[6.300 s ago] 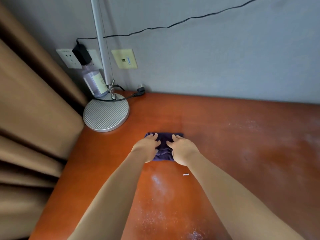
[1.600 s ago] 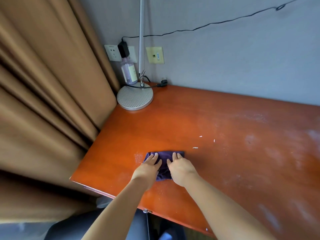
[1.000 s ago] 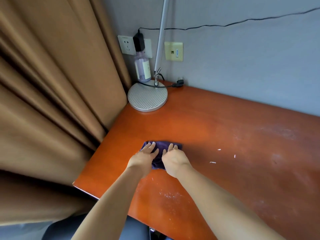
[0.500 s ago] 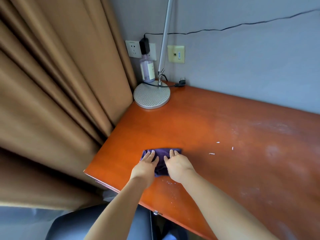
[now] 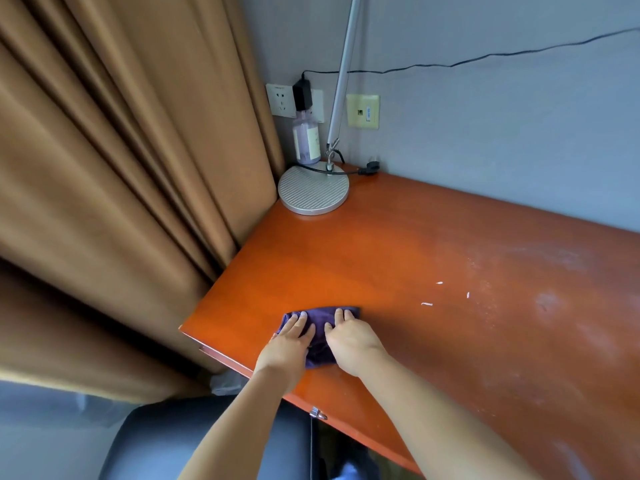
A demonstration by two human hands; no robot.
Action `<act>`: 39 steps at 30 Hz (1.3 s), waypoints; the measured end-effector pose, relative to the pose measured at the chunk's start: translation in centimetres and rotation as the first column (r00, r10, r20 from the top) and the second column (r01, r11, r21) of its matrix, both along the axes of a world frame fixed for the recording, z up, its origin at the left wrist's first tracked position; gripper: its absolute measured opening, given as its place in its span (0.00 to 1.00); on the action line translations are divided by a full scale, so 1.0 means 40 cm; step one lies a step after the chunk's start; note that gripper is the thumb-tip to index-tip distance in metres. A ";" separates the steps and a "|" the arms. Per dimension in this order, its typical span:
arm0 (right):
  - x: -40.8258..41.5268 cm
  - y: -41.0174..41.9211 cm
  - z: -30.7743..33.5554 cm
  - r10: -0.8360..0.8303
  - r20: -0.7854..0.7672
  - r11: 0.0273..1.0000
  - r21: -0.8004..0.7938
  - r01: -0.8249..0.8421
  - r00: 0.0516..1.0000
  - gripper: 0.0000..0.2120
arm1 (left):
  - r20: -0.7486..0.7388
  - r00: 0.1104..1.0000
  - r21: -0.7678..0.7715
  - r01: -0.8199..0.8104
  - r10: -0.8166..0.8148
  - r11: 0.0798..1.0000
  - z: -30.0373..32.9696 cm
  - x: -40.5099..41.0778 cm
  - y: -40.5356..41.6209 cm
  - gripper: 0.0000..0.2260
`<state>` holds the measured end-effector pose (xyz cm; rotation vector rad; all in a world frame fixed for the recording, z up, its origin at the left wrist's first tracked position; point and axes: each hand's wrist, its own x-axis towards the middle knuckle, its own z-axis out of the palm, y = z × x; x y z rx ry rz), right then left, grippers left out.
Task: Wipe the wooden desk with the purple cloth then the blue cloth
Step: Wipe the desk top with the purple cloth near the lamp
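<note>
A folded purple cloth [image 5: 320, 329] lies flat on the reddish wooden desk [image 5: 415, 258], close to its front left corner. My left hand [image 5: 289, 348] presses on the cloth's left half with straight fingers. My right hand [image 5: 351, 339] presses on its right half, fingers also flat. Most of the cloth is hidden under the two hands. No blue cloth is in view.
A lamp with a round ribbed base [image 5: 313, 190] and a slim pole stands at the back left corner, a bottle [image 5: 306, 138] and wall sockets behind it. Brown curtains [image 5: 121, 188] hang left. Dusty smears and small white scraps [image 5: 427, 303] lie to the right. A dark chair [image 5: 207, 441] sits below.
Both hands have slid the purple cloth back and forth on the desk's left part; over the last half second it came closer to the front edge.
</note>
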<state>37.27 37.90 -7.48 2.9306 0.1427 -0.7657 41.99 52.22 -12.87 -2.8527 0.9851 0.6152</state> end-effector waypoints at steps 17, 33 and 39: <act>0.269 -0.042 -0.007 0.039 -0.005 0.999 -0.002 -0.039 0.999 0.31 | -0.029 0.999 0.033 -0.033 0.034 0.999 0.018 0.278 -0.057 0.27; 0.007 -0.075 -0.025 0.146 0.087 0.970 0.184 -0.160 0.985 0.26 | 0.012 0.963 0.041 -0.268 0.267 0.963 0.011 -0.069 -0.041 0.27; -0.031 -0.053 -0.017 0.185 0.097 0.963 0.180 -0.200 0.978 0.23 | 0.020 0.939 0.004 -0.344 0.344 0.939 0.007 -0.145 -0.030 0.27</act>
